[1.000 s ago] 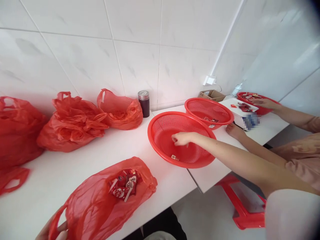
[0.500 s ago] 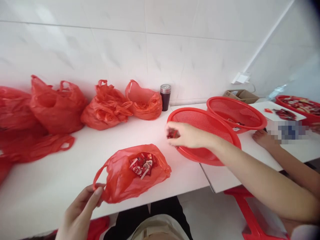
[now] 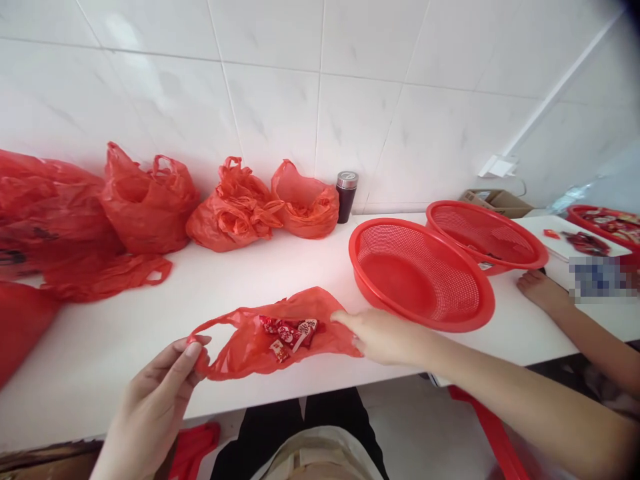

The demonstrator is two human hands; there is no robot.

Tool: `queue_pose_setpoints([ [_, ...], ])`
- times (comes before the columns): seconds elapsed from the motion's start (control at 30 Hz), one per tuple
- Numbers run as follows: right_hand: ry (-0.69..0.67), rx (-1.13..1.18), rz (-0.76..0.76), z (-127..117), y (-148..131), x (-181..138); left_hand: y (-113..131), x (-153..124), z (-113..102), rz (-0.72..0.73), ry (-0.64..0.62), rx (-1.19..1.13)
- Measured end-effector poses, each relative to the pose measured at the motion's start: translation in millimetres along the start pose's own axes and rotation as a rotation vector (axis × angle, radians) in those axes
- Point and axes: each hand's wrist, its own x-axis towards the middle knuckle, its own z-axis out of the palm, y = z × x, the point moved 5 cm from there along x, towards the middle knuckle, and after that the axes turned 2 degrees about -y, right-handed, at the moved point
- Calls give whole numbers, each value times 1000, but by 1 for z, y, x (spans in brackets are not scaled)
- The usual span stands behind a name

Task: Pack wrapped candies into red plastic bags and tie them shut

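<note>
From where I sit, watching through the head camera, I have the bag (image 3: 245,353) on the white tabletop (image 3: 200,283), near its front edge, spread between my two hands with its mouth facing up. My left hand (image 3: 156,390) has its fingers pinched on the loop of one handle, holding it out to the left — the thumb shows on my side of it. My right hand (image 3: 383,337) is at the bag's other end, its fingers touching the edge there; whether they grip the film or merely press on it, I cannot tell. Through the opening I can see a few red packets (image 3: 290,333) lying in a small heap (one, smaller and paler, sits nearest me).

Just beyond my right hand stands the front basket (image 3: 425,318), red with perforated sides, and the rear basket (image 3: 490,230) sits behind it and to the right. Back by the wall (image 3: 280,113) I see a dark flask (image 3: 346,200) with a metal lid, just beside a row of red sacks (image 3: 150,217) that runs off to the left. Over on the right, a co-worker's hand (image 3: 534,287) rests near the rear basket — and farther back a cardboard box (image 3: 495,200) stands by the wall.
</note>
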Motion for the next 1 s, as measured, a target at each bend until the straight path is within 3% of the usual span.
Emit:
queue_pose_setpoints([
  [0.07,125,217,-66,-38,1,-9,23,4,2,96,13,-35],
  [0.17,490,467,-167,-111,-9,-21,79,9,17,436,20,-64],
  [0.2,556,507,-200,-129,-15,-23,98,9,23,551,29,-71],
  [0.27,512,493,-270,-151,-31,-21,122,11,37,627,-6,-67],
  [0.33,421,424,-315,-159,-42,-19,129,15,50,545,-100,-64],
  [0.4,436,398,-342,-164,-44,-19,128,17,57,466,-186,-76],
  [0.5,427,350,-369,-166,-41,-18,123,22,57,463,-223,-102],
  [0.57,335,279,-367,-165,-42,-16,116,29,58,358,-296,-91],
  [0.63,336,271,-374,-170,-45,-16,112,33,61,255,-364,-78],
  [0.77,378,280,-394,-184,-65,-17,135,25,79,424,-511,-47],
  [0.83,337,272,-427,-186,-83,-13,146,18,101,474,-655,86],
  [0.9,330,287,-510,-188,-103,-8,147,14,125,394,-785,338],
  [1.0,418,320,-652,-188,-126,3,141,20,146,237,-830,700],
])
